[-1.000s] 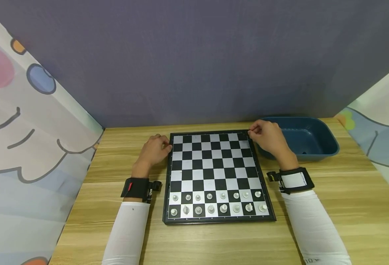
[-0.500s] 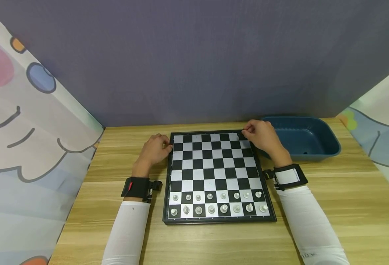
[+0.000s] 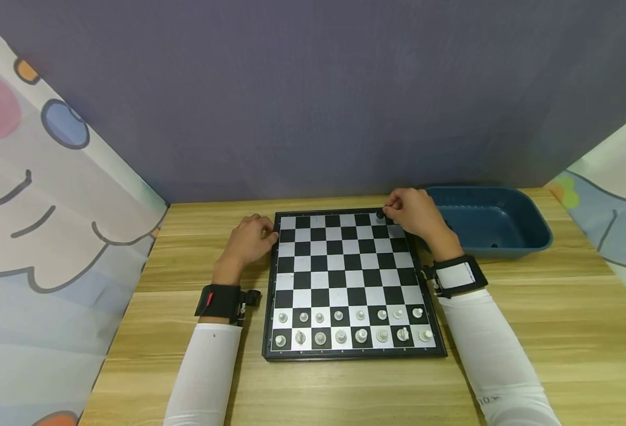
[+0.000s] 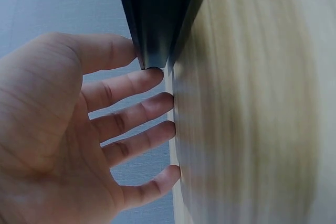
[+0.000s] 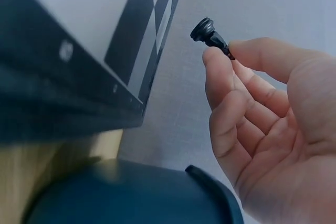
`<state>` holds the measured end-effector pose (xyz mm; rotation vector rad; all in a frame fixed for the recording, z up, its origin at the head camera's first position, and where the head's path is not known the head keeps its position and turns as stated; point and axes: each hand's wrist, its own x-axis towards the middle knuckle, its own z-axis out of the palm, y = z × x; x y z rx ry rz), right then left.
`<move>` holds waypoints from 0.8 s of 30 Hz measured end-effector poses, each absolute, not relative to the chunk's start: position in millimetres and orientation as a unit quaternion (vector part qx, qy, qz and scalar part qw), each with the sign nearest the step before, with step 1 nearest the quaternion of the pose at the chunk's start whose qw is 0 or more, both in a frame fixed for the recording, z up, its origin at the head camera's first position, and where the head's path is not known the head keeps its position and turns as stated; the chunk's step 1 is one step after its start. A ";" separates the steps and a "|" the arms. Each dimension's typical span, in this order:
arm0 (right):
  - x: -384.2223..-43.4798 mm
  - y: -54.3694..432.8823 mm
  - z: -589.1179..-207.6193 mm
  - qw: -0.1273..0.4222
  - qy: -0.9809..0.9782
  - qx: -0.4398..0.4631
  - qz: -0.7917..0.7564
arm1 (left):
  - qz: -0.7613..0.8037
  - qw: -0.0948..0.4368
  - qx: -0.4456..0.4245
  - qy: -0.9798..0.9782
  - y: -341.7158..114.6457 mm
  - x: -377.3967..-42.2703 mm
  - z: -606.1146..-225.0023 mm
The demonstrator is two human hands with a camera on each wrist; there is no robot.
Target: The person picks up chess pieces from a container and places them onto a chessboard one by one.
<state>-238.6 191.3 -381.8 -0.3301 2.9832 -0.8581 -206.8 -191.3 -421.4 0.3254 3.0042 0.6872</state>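
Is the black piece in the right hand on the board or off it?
Off: the right hand pinches the black piece, and the right wrist view shows grey backdrop between the piece and the chessboard.

A grey wall (image 3: 291,100) backs the wood-grain table (image 3: 584,343) between cartoon-printed sheets (image 3: 36,313).

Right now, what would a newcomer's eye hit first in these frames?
First, the chessboard mid-table, its white pieces filling the two rows nearest the person. Next, the lone black piece pinched in the right hand near the board's far right corner. Then the blue bin on the table, right of the board.
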 end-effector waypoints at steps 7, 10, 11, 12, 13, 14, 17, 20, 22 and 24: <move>-239.7 185.8 -382.9 0.020 0.961 -0.097 -0.258 | 0.220 0.022 0.105 0.970 -190.3 -206.3 -421.1; -239.0 184.2 -382.7 0.031 0.963 -0.090 -0.253 | 0.221 0.027 0.100 0.970 -190.1 -204.4 -419.8; -239.2 183.6 -382.9 0.035 0.963 -0.087 -0.252 | 0.221 0.029 0.098 0.970 -189.9 -203.9 -419.4; -239.3 183.2 -382.7 0.038 0.963 -0.087 -0.253 | 0.222 0.032 0.096 0.970 -189.7 -203.6 -418.9; -239.8 183.1 -382.8 0.041 0.963 -0.086 -0.253 | 0.222 0.034 0.094 0.970 -189.6 -203.3 -418.4; -240.1 183.0 -382.8 0.043 0.962 -0.087 -0.253 | 0.223 0.036 0.093 0.970 -189.5 -203.1 -417.8; -241.5 182.5 -382.7 0.042 0.962 -0.087 -0.257 | 0.225 0.041 0.089 0.969 -188.9 -203.6 -416.5; -241.9 183.1 -383.2 0.042 0.961 -0.087 -0.258 | 0.228 0.044 0.088 0.969 -188.8 -204.4 -416.2; -242.0 183.7 -383.5 0.046 0.961 -0.085 -0.257 | 0.230 0.047 0.087 0.968 -189.0 -204.6 -416.5; -241.9 184.3 -384.1 0.051 0.961 -0.087 -0.256 | 0.232 0.050 0.086 0.968 -189.2 -204.6 -417.3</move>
